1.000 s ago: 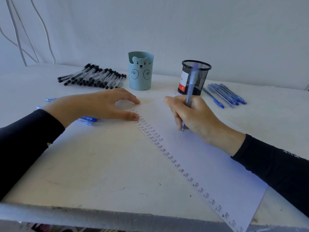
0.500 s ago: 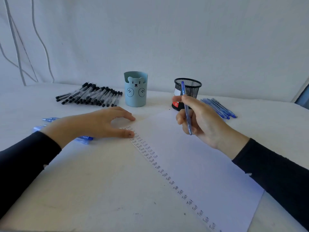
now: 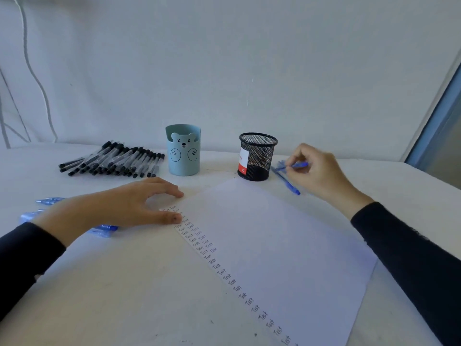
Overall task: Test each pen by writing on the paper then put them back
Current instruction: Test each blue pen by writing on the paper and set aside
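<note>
Right hand (image 3: 319, 173) pinches blue plastic pen (image 3: 299, 165) w/ curled fingers over loose blue pens (image 3: 287, 182), prob. returning it; left hand (image 3: 119, 208), fingers straight, steadies white paper sheet (image 3: 274, 245).

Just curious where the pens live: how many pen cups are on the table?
2. A light-blue bear-face pen cup stands at the back, near the black pens; a black mesh pen cup stands to its right, near the blue pens. No others seem hidden.

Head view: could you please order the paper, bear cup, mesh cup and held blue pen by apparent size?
1. paper
2. bear cup and mesh cup: nearly alike, unranked
3. blue pen in the right hand, partly hidden
</note>
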Tool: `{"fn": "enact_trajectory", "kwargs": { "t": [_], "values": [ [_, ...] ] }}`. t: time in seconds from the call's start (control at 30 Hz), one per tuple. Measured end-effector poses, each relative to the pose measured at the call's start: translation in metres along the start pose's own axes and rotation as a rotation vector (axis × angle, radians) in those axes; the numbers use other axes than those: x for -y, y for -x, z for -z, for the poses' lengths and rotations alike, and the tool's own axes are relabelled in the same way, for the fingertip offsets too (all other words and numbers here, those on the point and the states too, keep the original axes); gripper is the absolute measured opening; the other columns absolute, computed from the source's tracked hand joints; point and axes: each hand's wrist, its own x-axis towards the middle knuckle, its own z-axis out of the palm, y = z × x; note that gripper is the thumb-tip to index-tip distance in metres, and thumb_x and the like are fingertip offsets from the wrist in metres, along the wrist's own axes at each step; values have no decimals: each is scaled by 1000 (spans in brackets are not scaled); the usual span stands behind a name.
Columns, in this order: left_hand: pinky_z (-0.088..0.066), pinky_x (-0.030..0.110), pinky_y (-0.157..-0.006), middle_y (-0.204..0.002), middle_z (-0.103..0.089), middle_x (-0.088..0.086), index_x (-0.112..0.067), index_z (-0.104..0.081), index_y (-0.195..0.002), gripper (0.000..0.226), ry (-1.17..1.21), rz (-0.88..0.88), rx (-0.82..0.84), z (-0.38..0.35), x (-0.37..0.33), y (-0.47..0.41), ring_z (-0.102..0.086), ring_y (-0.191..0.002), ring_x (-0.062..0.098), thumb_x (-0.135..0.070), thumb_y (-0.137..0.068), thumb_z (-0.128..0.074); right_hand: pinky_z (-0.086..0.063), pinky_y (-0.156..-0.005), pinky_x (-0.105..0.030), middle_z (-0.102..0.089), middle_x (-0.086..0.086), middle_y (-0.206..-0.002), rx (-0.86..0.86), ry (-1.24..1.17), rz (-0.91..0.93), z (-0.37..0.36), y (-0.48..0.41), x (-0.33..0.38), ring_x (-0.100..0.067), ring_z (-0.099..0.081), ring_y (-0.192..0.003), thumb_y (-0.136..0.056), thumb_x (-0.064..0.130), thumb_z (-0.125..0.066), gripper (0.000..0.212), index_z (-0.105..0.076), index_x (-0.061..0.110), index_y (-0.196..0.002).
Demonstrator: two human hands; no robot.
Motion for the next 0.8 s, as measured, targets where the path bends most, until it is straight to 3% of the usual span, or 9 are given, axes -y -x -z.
{"fn": "enact_trajectory", "kwargs": {
  "t": [0.17,0.3,0.37,0.4,0.43,0.5,0.57,0.7,0.8],
  "values": [
    [-25,20,-108,-131,-32,-45,-60,-47,-124,80,11,-1,7,1,-2,1,-29,-125,-21,-96,-52,-52,-37,-69,-27,-54,1,-84,58,284,118,-34,-1,-24,-20,-52,-78,-81,0,-61,9,-68,5,-81],
    [-26,21,-108,-133,-32,-44,-60,-47,-124,80,17,-3,5,1,-2,0,-31,-126,-18,-95,-53,-52,-41,-72,-34,-57,-1,-66,131,551,48,-41,0,-27,-26,-52,-67,-84,44,-29,46,-58,13,-67],
    [-27,20,-107,-132,-32,-44,-60,-48,-124,79,24,-6,2,1,-1,0,-30,-126,-19,-95,-53,-53,-40,-91,-36,-70,-8,-96,261,617,-72,-38,-1,-31,-30,-60,-96,-91,45,-26,49,-64,14,-89],
    [-26,20,-106,-132,-32,-44,-60,-48,-124,79,23,-8,-2,0,-1,-1,-30,-126,-19,-95,-53,-53,-34,-103,-38,-63,-10,-128,325,608,-128,-37,-3,-34,-29,-54,-121,-97,41,-27,48,-62,15,-116],
    [-26,19,-106,-132,-33,-44,-60,-48,-123,79,21,-9,-5,0,-1,-1,-30,-126,-19,-95,-52,-52,-23,-114,-40,-41,-6,-152,392,596,-171,-36,-4,-35,-25,-36,-141,-102,36,-26,49,-47,15,-141],
    [-26,20,-107,-132,-32,-44,-60,-48,-124,80,15,-11,-11,-1,0,-2,-31,-126,-18,-95,-52,-52,-5,-121,-41,-9,0,-164,488,581,-220,-32,-6,-34,-18,-8,-151,-105,28,-21,53,-17,15,-156],
    [-25,20,-107,-132,-33,-43,-60,-48,-123,80,17,-10,-15,-1,1,-2,-31,-126,-17,-96,-52,-52,-2,-122,-41,-4,-2,-164,503,573,-257,-29,-8,-36,-17,-3,-151,-105,24,-20,53,-12,13,-156],
    [-27,20,-105,-130,-38,-42,-59,-50,-121,72,18,-6,-24,3,0,0,-35,-123,-17,-93,-57,-52,-7,-121,-40,-15,-5,-163,400,541,-227,-26,-5,-34,-17,-11,-150,-103,21,-24,52,-25,9,-153],
    [-34,21,-102,-126,-48,-34,-56,-56,-117,47,15,46,-104,19,0,7,-46,-115,-8,-74,-74,-56,-42,-101,-39,-63,-13,-128,115,478,-99,-28,1,-17,-27,-50,-127,-97,20,-37,35,-65,7,-112]
  ]
}}
